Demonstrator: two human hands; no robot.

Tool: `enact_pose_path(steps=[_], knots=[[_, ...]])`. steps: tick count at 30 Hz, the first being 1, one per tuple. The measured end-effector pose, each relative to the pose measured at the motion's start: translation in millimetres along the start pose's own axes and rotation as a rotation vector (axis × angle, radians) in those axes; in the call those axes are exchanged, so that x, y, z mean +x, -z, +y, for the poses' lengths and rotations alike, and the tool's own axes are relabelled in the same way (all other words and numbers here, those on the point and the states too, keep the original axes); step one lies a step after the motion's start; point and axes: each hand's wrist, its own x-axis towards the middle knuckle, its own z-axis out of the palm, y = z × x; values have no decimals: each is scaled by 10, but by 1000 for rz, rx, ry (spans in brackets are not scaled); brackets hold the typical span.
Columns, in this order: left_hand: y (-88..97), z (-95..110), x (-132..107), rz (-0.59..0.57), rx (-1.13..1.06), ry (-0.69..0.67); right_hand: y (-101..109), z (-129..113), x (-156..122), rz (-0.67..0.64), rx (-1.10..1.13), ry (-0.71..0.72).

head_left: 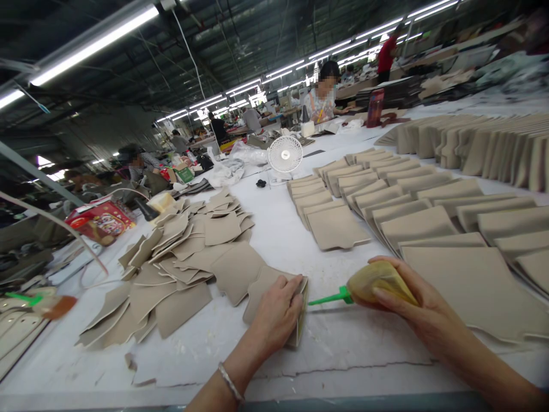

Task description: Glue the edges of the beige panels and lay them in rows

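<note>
One beige panel (258,292) directly beneath the left hand (277,313).

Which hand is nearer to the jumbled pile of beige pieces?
Left. The left hand is on a beige piece at the right edge of the pile; the right hand, holding a yellowish bottle, is farther right.

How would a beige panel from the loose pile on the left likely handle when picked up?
Probably light for its size, as the beige panels there look thin at their edges. Likely flexible rather than fully limp, since several bow gently yet hold their shape. It may drag neighbours along, because they overlap at different angles.
</note>
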Motion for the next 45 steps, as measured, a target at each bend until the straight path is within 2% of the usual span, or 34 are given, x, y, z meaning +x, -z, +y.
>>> enact_pose_path(steps=[2, 8, 11, 15, 19, 24, 28, 32, 37, 40, 45], knots=[[-4, -6, 5, 2, 11, 3, -58, 1, -7, 15, -45, 23], [-11, -82, 10, 17, -71, -30, -230, -5, -205, -98, -169, -35], [-15, -96, 11, 30, -99, -46, -237, -2, -259, -124, -164, -61], [-20, -34, 4, 34, -50, 26, -238, 11, -256, -25, -181, -14], [-22, 16, 2, 37, -9, 42, -258, -1, -257, -118, -184, -41], [-30, -9, 13, 42, -13, 31, -265, -40, -268, -60, -186, -52], [-24, -25, 22, 27, -32, 21, -262, -24, -289, -162, -155, -60], [-14, -27, 26, 25, -56, 18, -257, -2, -301, -104, -166, -87], [-13, -30, 13, 15, -60, 16, -250, 27, -306, -185, -144, -81], [-8, -29, 13, 13, -54, 21, -239, -1, -221, -119, -185, -67], [4, -34, 32, 6, -41, 25, -218, -37, -8, 113, -265, 24]])
